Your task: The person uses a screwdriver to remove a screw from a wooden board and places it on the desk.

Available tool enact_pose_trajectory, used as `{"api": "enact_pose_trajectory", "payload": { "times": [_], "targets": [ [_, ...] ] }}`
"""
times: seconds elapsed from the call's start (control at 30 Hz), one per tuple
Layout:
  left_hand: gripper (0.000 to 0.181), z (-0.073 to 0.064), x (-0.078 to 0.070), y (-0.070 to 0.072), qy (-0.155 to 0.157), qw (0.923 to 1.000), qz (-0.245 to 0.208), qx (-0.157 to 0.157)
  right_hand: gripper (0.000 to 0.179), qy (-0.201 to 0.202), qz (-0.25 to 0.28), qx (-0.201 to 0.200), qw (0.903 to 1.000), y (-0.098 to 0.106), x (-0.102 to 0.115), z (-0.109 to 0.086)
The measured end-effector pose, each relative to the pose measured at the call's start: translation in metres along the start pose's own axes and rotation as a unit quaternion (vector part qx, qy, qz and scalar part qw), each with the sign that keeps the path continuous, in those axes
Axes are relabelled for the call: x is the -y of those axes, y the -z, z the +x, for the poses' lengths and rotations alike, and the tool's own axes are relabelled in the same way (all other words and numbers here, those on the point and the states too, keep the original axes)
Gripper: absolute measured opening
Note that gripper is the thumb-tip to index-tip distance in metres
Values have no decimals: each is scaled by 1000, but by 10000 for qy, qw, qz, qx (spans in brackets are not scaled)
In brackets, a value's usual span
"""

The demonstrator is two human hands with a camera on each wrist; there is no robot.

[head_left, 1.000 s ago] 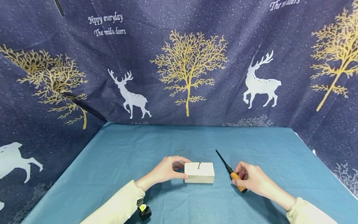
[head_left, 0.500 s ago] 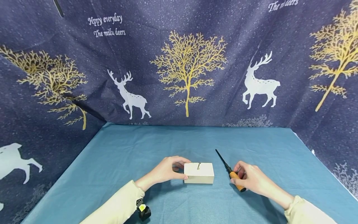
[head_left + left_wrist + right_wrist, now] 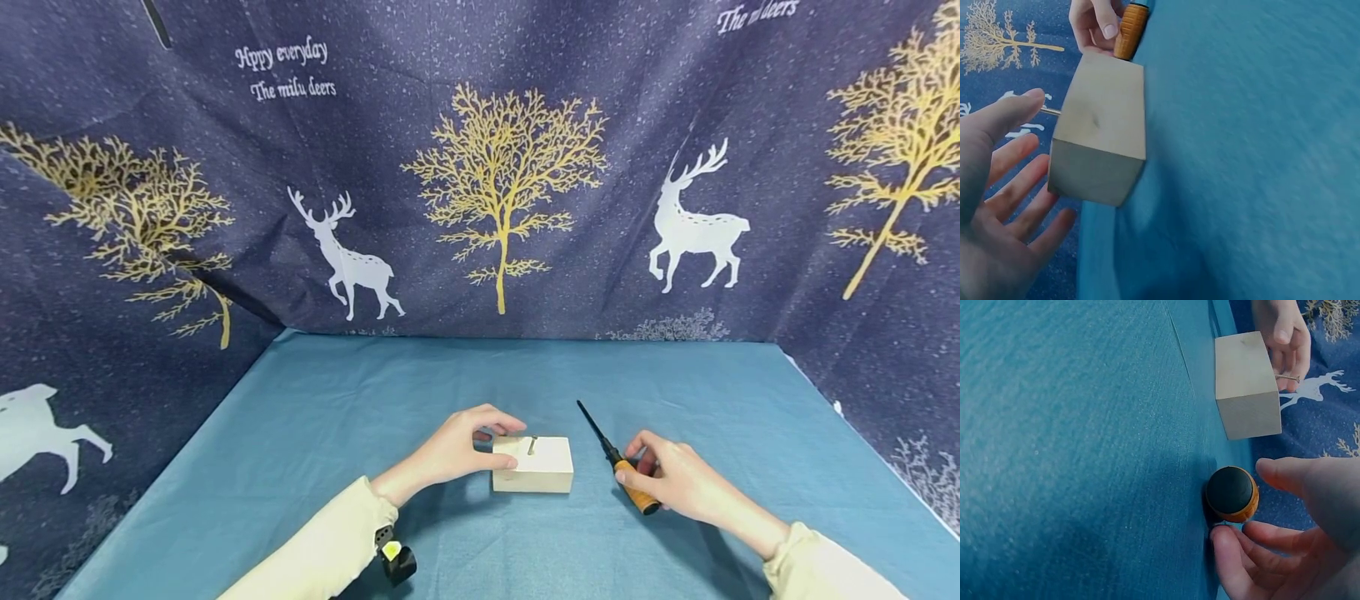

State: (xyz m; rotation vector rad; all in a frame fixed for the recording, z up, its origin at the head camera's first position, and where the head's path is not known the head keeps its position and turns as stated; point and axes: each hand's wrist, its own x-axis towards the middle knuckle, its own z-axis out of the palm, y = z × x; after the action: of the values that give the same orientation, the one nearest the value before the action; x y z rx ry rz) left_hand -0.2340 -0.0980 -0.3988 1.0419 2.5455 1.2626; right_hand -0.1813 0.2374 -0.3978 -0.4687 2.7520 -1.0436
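A pale wooden block (image 3: 532, 477) lies on the blue cloth with a screw (image 3: 532, 446) standing up from its top. My left hand (image 3: 468, 442) is at the block's left end, fingers spread and thumb over the top edge; in the left wrist view the thumb tip is near the screw. To the right lies a screwdriver (image 3: 634, 493) with an orange-brown handle and black shaft, its tip pointing away and left. My right hand (image 3: 678, 475) has thumb and curled fingers around the handle, whose black butt end faces the right wrist camera.
A blue cloth (image 3: 525, 375) covers the table. Behind it hangs a dark blue curtain (image 3: 585, 292) printed with deer and trees. A black device with a yellow patch (image 3: 396, 560) is worn at the left wrist.
My left hand has loosened from the block's left end, its fingers lifting and the thumb shifting up over the top edge. The block, screwdriver and right hand stay almost still.
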Motion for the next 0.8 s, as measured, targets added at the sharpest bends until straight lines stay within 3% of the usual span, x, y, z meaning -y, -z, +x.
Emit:
{"api": "enact_pose_trajectory", "payload": {
  "times": [0.23,0.6,0.8],
  "targets": [
    [36,7,-10,-1,-286,9996,24,-25,34,-102,-509,-151,9985,2,1,1],
    [24,16,-16,-10,-360,9989,270,-117,37,-156,-392,125,9990,7,3,2],
    [16,16,-14,-13,-321,9993,188,-93,37,-148,-467,141,9987,9,4,1]
  ]
}}
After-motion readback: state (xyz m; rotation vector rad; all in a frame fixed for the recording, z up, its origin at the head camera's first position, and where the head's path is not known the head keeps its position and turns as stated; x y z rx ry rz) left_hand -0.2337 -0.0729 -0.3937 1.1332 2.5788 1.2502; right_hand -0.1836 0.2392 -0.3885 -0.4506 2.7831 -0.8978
